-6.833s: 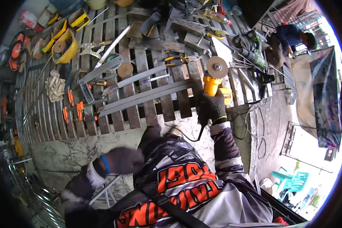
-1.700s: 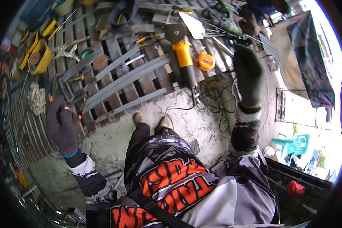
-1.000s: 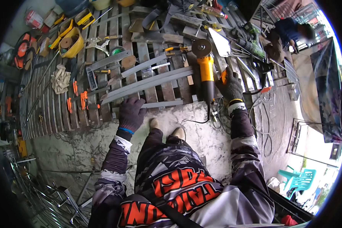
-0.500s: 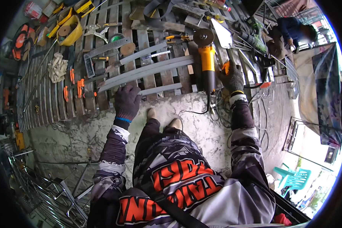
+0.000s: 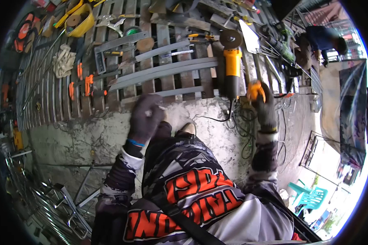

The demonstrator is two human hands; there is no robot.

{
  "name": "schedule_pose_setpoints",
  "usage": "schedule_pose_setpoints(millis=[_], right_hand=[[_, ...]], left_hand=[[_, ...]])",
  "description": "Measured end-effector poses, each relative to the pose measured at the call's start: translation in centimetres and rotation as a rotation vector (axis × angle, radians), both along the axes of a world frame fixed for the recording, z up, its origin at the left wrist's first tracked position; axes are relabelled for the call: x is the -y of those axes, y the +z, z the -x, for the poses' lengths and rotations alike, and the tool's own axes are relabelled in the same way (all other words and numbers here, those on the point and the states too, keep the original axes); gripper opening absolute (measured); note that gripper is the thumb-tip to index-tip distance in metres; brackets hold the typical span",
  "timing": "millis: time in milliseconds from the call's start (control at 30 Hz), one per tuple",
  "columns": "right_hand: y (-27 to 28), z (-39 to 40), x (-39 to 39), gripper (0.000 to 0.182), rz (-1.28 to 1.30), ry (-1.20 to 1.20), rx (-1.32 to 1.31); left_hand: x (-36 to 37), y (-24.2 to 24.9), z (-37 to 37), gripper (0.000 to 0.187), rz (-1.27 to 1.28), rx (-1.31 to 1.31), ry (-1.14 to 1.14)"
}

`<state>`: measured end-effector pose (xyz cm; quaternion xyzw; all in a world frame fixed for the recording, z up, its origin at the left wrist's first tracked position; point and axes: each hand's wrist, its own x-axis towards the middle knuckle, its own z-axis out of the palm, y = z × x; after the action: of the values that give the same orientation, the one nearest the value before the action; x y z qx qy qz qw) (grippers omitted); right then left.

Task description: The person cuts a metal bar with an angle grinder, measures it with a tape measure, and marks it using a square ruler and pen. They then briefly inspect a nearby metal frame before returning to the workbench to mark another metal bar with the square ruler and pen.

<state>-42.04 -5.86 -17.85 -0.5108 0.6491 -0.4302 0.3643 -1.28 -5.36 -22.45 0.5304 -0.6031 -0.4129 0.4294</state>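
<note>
My left hand (image 5: 145,116), in a dark glove, is off the slatted bench, in front of its near edge. It is blurred by motion, with its fingers curled toward the thumb. My gloved right hand (image 5: 265,107) is closed on a compact orange tape measure (image 5: 256,90), right of the angle grinder (image 5: 232,67). The grinder lies on the bench with its disc away from me and its cord (image 5: 212,119) hanging down the near side. Grey metal bars (image 5: 167,73) lie across the slats beyond my left hand, with a shorter bar (image 5: 182,91) near the edge.
On the slatted bench (image 5: 49,110) lie a metal square (image 5: 100,61), orange clamps (image 5: 88,85), a cloth (image 5: 63,61) and a yellow container (image 5: 84,24). Cables (image 5: 245,118) hang at the right. Metal tubing (image 5: 49,208) is at lower left. Another person (image 5: 321,38) is at the far right.
My left hand has come back off the bars toward my body. My right hand has drawn back from beside the grinder with the orange tape measure in it. The view has shifted slightly.
</note>
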Motion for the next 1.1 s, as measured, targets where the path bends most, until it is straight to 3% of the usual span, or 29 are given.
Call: schedule_pose_setpoints(millis=[33,100,167,200,233,333,433,500,533,567,600,633,667,767,900,933,967,1067,1100], right_hand=[[0.8,-2.4,-1.4,0.055,0.033,0.156,-0.154],[1.1,-7.0,-3.5,0.059,0.121,0.521,-0.25],[0.2,-10.7,-5.6,0.067,-0.064,0.63,-0.111],[2.0,-12.3,-5.4,0.075,-0.136,0.679,-0.301],[1.4,-12.8,-5.7,0.077,-0.122,0.666,-0.381],[0.5,-13.3,-6.0,0.073,-0.077,0.648,-0.299],[2.2,-13.9,-4.3,0.06,-0.08,0.76,-0.28],[2.9,-13.8,-3.0,0.046,-0.139,0.858,-0.472],[2.5,-13.4,-2.4,0.038,-0.069,0.819,-0.437],[2.9,-12.7,-1.5,0.045,-0.048,0.83,-0.447],[2.7,-11.7,-0.8,0.05,0.034,0.804,-0.5],[2.3,-10.5,0.0,0.054,0.114,0.777,-0.552],[1.7,-9.1,1.0,0.059,0.123,0.78,-0.577],[1.2,-7.3,3.5,0.067,0.091,0.76,-0.598],[1.5,-7.4,4.9,0.066,0.042,0.831,-0.818],[1.3,-7.2,5.2,0.066,0.061,0.85,-0.925],[1.1,-7.2,5.7,0.066,0.049,0.842,-0.931],[1.4,-7.4,7.1,0.065,-0.171,0.859,-0.993],[0.5,-6.9,7.5,0.062,-0.176,0.868,-1.003]], left_hand=[[-1.1,2.0,1.5,0.034,-0.217,-0.132,-0.148],[-3.0,1.2,4.7,0.029,-0.429,-0.314,-0.345],[-3.6,1.4,7.1,0.032,-0.313,-0.227,-0.375],[-3.5,1.8,7.1,0.033,-0.349,-0.174,-0.365],[-3.5,2.3,6.7,0.034,-0.387,-0.127,-0.365],[-4.0,2.1,5.6,0.032,-0.386,-0.095,-0.375],[-4.7,1.7,5.4,0.027,-0.318,-0.142,-0.351],[-3.7,3.0,4.0,0.024,-0.362,-0.095,-0.371],[-2.9,1.9,3.3,0.021,-0.157,-0.185,-0.348],[-2.9,1.4,1.4,0.02,-0.38,-0.339,-0.24],[-1.8,1.7,-0.6,0.019,-0.294,-0.433,-0.159],[-1.0,0.8,-3.6,0.015,-0.31,-0.439,-0.063],[0.3,0.7,-7.0,0.016,-0.24,-0.383,-0.117],[2.1,-2.2,-13.7,0.02,-0.289,-0.289,0.252],[3.7,-4.0,-16.4,0.019,-0.499,-0.265,0.263],[3.6,-4.1,-15.5,0.019,-0.489,-0.1,0.318],[3.7,-4.4,-15.3,0.019,-0.493,-0.106,0.305],[4.2,-4.8,-14.0,0.015,-0.389,0.159,0.162],[4.1,-5.3,-13.7,0.015,-0.386,0.143,0.132]])
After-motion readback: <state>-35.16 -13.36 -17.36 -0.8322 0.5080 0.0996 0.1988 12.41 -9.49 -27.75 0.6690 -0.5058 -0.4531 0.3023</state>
